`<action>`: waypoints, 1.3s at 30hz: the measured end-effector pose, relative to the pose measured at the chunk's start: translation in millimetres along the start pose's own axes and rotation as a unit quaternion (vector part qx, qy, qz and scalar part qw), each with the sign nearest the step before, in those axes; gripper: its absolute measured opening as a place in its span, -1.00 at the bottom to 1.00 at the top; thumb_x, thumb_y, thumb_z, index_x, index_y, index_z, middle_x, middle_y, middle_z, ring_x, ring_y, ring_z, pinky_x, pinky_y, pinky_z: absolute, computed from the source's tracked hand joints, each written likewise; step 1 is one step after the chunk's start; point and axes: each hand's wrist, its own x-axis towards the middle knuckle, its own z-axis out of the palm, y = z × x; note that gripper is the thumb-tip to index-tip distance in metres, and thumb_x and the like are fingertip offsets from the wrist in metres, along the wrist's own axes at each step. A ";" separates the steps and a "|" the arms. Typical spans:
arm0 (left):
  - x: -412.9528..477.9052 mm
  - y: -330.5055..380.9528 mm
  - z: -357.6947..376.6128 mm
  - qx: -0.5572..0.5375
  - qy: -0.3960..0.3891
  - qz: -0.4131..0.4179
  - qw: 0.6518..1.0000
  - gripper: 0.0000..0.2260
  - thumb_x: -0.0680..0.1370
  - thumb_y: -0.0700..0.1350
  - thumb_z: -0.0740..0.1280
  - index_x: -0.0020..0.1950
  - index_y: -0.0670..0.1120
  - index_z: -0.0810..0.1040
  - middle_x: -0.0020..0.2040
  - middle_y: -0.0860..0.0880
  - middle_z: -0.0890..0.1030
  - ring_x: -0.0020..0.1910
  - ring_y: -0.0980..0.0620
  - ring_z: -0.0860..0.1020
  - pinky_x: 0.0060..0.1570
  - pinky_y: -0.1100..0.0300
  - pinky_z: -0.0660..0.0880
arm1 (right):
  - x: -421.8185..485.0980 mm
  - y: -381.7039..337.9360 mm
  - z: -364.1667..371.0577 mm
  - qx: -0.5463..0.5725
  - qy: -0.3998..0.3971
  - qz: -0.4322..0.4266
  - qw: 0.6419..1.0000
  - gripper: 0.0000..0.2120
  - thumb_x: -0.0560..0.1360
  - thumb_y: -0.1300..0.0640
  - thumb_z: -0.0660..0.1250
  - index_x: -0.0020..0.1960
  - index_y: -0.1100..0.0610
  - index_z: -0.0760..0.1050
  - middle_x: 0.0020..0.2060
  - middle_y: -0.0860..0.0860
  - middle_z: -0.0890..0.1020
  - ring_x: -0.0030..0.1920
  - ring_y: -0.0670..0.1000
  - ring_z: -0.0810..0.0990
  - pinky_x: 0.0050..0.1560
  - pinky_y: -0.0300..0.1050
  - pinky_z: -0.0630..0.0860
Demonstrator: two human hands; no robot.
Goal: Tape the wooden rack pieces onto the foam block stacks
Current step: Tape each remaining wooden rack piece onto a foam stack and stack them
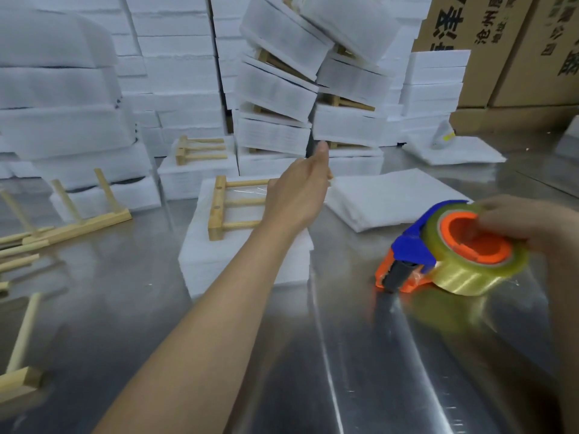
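Tape glinted across the wooden rack piece (233, 202), flat on the foam block stack (200, 261) at frame centre, dowels running left-to-right and pointing right, where our left hand (297, 192) steadied it, fingers hidden, grip untellable, while our right hand (532, 227) curled its fingers round the tape dispenser (454, 258) at lower right.

A shiny metal table (407, 355) filled the lower half of the frame, its surface marked with pale streaks of reflected light. At the upper right, brown cardboard boxes (513, 57) printed with dark characters stood stacked at the table's far edge.
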 end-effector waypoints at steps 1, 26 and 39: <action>-0.4 0.2 -0.1 0.002 0.001 0.004 1.000 -0.40 0.56 0.31 -0.18 -0.16 0.02 0.55 -0.14 0.15 0.52 -0.05 0.16 0.47 0.32 -0.12 0.29 | 22.5 -20.0 -30.9 0.063 0.017 0.019 0.998 -0.78 0.44 0.40 0.34 0.07 0.29 0.55 0.06 0.29 0.61 0.00 0.22 0.58 0.10 0.16 0.50; 5.7 -3.1 1.6 -0.023 -0.001 -0.018 1.000 -0.34 0.48 0.42 -0.27 -0.16 0.09 0.51 -0.15 0.22 0.52 0.01 0.17 0.48 0.26 -0.06 0.32 | -7.4 -164.8 89.0 0.699 0.012 0.005 0.715 -0.70 0.62 0.26 0.14 0.29 0.17 0.51 0.21 0.03 0.60 0.25 -0.04 0.53 0.20 -0.15 0.42; 6.4 -16.0 15.7 0.280 -0.038 0.027 0.959 -0.24 0.59 0.30 -0.19 0.54 -0.28 -0.16 0.56 -0.06 -0.32 0.54 -0.05 -0.26 0.43 -0.02 -0.40 | 4.2 -152.2 101.7 0.696 0.018 0.090 0.712 -0.78 0.55 0.34 0.26 0.14 0.25 0.60 0.09 0.06 0.67 0.13 -0.03 0.61 0.09 -0.11 0.57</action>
